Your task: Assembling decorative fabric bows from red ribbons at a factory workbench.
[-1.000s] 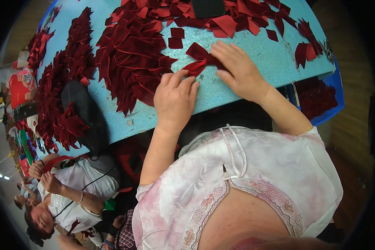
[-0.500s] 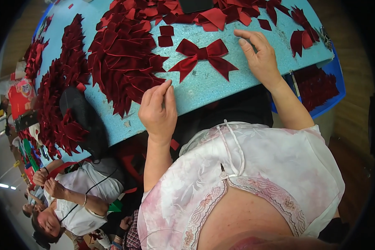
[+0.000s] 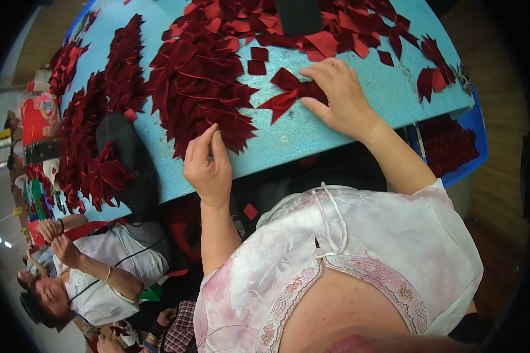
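Observation:
A dark red velvet bow (image 3: 284, 82) lies flat on the light blue tabletop (image 3: 265, 154), its left loop and tail in plain sight. My right hand (image 3: 338, 97) reaches over the bow's right half, with thumb and fingers apart on either side of the fabric. That half of the bow is mostly hidden beneath the hand. My left hand (image 3: 208, 167) is beside the near edge of a large stack of overlapping dark red velvet bows (image 3: 200, 88). Its thumb and forefinger are pinched together; what they hold, if anything, cannot be made out.
Small dark red squares (image 3: 258, 60) lie beyond the bow. Loose red fabric pieces (image 3: 353, 29) surround a black object (image 3: 299, 16) farther back. More velvet stacks (image 3: 123, 70) and a black bag-like object (image 3: 123, 159) are leftward. A blue bin (image 3: 480, 135) stands right; a co-worker (image 3: 100, 270) sits left.
My right hand has moved left from beside the bow to over its right half. My left hand has shifted slightly nearer and left, still pinched. The whole view has shifted a little.

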